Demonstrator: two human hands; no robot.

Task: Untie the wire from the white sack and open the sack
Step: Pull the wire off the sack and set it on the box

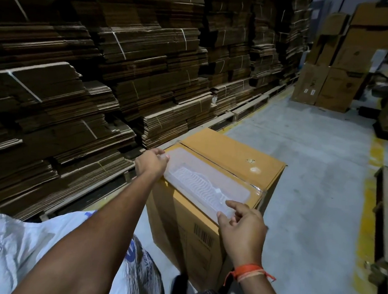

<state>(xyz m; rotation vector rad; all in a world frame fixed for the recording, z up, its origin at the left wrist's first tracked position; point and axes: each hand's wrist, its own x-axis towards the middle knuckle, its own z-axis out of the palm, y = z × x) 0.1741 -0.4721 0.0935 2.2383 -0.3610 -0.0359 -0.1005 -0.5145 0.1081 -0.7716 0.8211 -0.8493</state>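
Note:
The white sack (144, 272), printed in blue, lies low at the bottom left, partly hidden behind my left arm. No wire shows on it. Both my hands are away from it, over a tan cardboard box (234, 154) standing on the floor. On the box top lies a long clear plastic tray (211, 182) with a ribbed white middle. My left hand (151, 164) grips the tray's far left end. My right hand (242, 228) pinches its near end at the box's front corner.
Tall stacks of flattened brown cartons (90, 70) on pallets fill the left side. More upright boxes (336, 71) stand at the back right. A grey concrete aisle (312, 178) with a yellow line (374, 182) runs to the right; a wooden pallet edge (387, 217) is at far right.

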